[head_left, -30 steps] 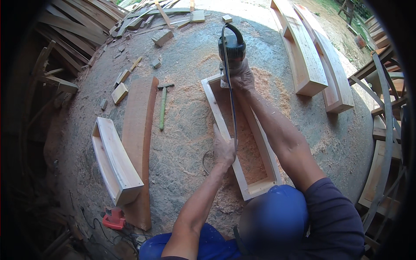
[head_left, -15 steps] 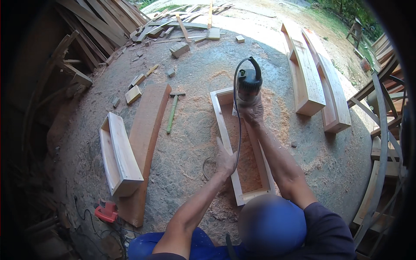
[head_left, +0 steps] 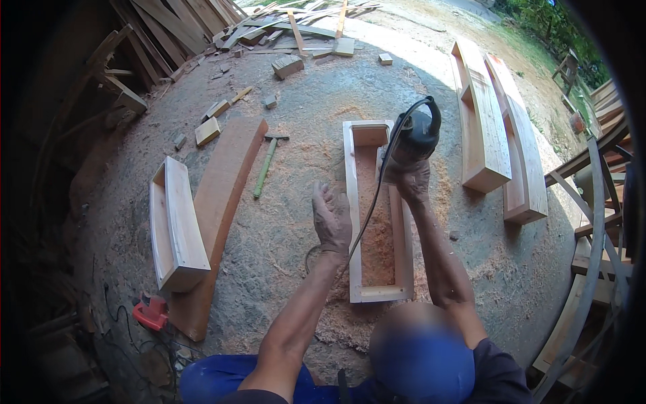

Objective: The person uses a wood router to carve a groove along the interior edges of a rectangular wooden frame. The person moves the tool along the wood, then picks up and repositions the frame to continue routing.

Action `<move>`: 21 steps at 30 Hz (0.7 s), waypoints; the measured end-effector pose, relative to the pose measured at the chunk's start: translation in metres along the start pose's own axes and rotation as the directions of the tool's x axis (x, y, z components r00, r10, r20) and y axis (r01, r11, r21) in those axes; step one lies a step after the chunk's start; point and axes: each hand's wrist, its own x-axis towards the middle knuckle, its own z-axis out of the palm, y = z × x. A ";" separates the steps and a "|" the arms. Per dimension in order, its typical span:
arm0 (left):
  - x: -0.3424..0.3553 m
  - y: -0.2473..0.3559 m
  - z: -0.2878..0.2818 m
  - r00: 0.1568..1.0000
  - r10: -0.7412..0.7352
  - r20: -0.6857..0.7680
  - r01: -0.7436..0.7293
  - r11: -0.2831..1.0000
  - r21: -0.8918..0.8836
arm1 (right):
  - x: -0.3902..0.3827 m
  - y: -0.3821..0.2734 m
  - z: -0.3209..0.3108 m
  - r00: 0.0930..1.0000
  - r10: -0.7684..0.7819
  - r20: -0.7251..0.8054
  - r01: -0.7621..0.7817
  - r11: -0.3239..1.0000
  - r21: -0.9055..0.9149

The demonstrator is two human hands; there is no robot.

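My right hand (head_left: 410, 176) grips the body of a black corded power router (head_left: 416, 138) over the right rim of a long open wooden box (head_left: 353, 236), whose floor holds wood dust and shavings. The router's cord loops down past my left hand. My left hand (head_left: 331, 222) is raised just left of the box, fingers apart and slightly curled, holding nothing. A hammer (head_left: 265, 165) with a green handle lies to the left on the dusty floor, beside a wide reddish plank (head_left: 229, 161). A smaller pale box (head_left: 185, 225) rests on that plank.
Two long boxes (head_left: 488, 165) stand at the back right. Offcuts (head_left: 287, 66) and leaning boards (head_left: 171, 34) lie at the back and left. A red power tool (head_left: 149, 311) with cables is at lower left; a wooden frame stack (head_left: 592, 222) lines the right edge.
My left hand has let go of the box's left side and lifted open beside it. My right hand and the router have shifted right. The box sits straighter in view.
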 end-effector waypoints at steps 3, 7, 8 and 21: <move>-0.004 0.088 -0.045 0.914 0.289 0.285 -0.203 0.933 -0.296 | 0.004 0.015 -0.030 1.000 -0.002 0.005 0.002 1.000 0.017; -0.015 0.107 -0.045 0.653 0.291 0.700 -0.221 0.956 -0.191 | 0.023 -0.014 0.001 0.989 0.050 0.140 -0.041 0.997 -0.065; -0.009 0.094 -0.040 0.773 0.174 0.610 -0.106 0.984 -0.146 | 0.024 -0.016 0.010 0.987 0.032 0.160 -0.027 0.999 -0.033; 0.142 0.009 0.002 0.616 0.101 0.781 -0.063 0.995 -0.078 | 0.028 0.015 0.039 0.966 0.035 0.256 0.001 0.990 -0.140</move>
